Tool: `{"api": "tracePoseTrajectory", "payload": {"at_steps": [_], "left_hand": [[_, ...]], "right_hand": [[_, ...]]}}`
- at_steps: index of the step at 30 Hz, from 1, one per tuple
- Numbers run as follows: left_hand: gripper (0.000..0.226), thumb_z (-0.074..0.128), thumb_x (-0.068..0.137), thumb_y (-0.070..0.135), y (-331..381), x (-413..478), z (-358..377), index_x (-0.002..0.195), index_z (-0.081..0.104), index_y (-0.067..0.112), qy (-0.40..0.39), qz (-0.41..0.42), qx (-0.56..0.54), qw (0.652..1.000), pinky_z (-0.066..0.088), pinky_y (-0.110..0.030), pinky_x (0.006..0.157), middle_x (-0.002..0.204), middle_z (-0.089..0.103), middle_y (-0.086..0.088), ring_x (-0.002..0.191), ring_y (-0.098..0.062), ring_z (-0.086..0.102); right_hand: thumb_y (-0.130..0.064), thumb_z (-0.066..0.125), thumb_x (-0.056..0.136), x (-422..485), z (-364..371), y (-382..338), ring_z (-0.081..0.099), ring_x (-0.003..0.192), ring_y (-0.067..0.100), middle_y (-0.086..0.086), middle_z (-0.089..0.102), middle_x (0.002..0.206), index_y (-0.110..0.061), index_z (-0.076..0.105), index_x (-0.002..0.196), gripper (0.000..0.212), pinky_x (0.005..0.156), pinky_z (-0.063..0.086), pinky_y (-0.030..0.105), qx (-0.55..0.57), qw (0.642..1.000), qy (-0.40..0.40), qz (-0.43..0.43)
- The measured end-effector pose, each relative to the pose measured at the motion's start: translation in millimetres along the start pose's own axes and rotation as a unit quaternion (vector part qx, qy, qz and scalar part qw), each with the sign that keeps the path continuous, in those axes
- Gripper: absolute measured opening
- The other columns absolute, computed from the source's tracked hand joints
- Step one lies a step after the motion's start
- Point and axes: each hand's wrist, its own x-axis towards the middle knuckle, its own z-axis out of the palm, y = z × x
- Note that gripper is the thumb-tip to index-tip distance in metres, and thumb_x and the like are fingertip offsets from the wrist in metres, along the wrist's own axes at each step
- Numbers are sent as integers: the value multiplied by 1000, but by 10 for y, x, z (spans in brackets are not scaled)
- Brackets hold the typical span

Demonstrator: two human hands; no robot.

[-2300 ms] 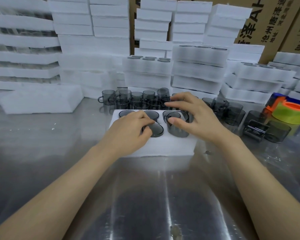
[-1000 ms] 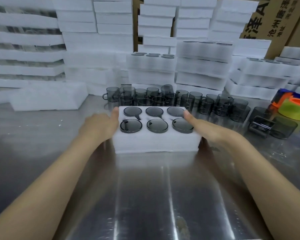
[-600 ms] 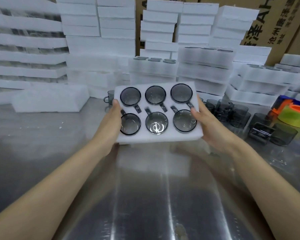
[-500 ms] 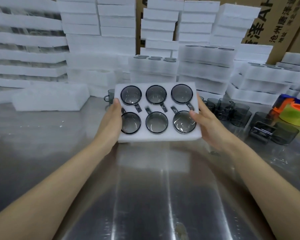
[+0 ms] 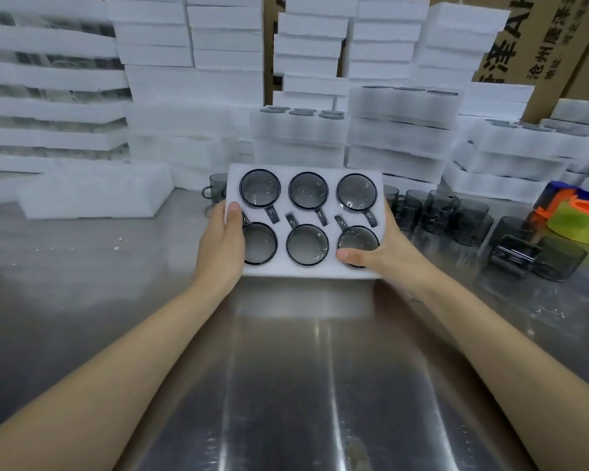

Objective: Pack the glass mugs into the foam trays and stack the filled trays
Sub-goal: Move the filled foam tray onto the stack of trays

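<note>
Your left grip clamps the foam tray's left edge, thumb on top. Your right grip clamps its near right corner, thumb across a rim. The tray sits between them above the bench, tilted toward you, six glass mugs seated inside.
</note>
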Motion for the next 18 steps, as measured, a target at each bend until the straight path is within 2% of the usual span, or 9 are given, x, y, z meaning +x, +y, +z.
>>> {"api": "tracePoseTrajectory", "payload": {"at_steps": [3, 6, 9, 11, 13, 16, 18], "left_hand": [[40, 23, 99, 53, -22, 55, -60, 114, 49, 27, -53, -31, 39, 997, 35, -22, 76, 101, 57, 16, 98, -9, 52], [52, 22, 96, 61, -76, 129, -151, 134, 42, 32, -105, -43, 75, 991, 30, -28, 92, 121, 50, 15, 111, -7, 45], [62, 37, 88, 68, -104, 216, -229, 139, 39, 32, -213, -60, -23, 975, 37, -34, 105, 132, 55, 15, 120, -8, 53], [68, 56, 81, 64, -118, 245, -313, 139, 39, 33, -306, -94, -113, 941, 48, -31, 98, 132, 59, 11, 119, -9, 57], [66, 68, 78, 57, -127, 232, -383, 135, 42, 39, -372, -90, -125, 915, 51, -20, 89, 131, 59, 15, 119, -5, 57], [54, 61, 81, 60, -141, 207, -425, 128, 53, 35, -367, -91, -137, 916, 52, -21, 87, 128, 62, 11, 119, -10, 58], [51, 54, 83, 58, -122, 214, -434, 124, 59, 29, -349, -123, -171, 913, 54, -22, 80, 125, 64, 7, 116, -12, 61]], "right_hand": [[-36, 90, 61, 7, 33, -35, 39, 136, 10, -15, 42, 146, -39, 12, 149, 118, 113, 29, 50, -15, 1000, 3, -11], [-32, 89, 62, 3, 84, -68, 36, 137, 7, -15, 39, 148, -33, 8, 151, 121, 115, 27, 48, -30, 999, 16, -27], [-31, 89, 61, -12, 71, -65, 37, 136, 5, -17, 40, 146, -34, 9, 151, 120, 116, 27, 46, -25, 999, 24, -24], [-34, 89, 59, -25, 66, -59, 40, 134, 5, -17, 44, 144, -37, 13, 150, 118, 115, 30, 44, -17, 999, 39, -6], [-34, 90, 59, -32, 62, -51, 45, 131, 6, -15, 47, 142, -35, 15, 150, 118, 113, 32, 43, 1, 998, 58, 12], [-44, 86, 62, -57, 37, -82, 44, 131, 9, -10, 41, 145, -40, 1, 151, 124, 113, 33, 43, 17, 995, 94, 40], [-54, 78, 62, -92, 56, -135, 28, 140, 6, -14, 22, 154, -51, -4, 145, 117, 117, 26, 40, -23, 996, 82, 12]]}}
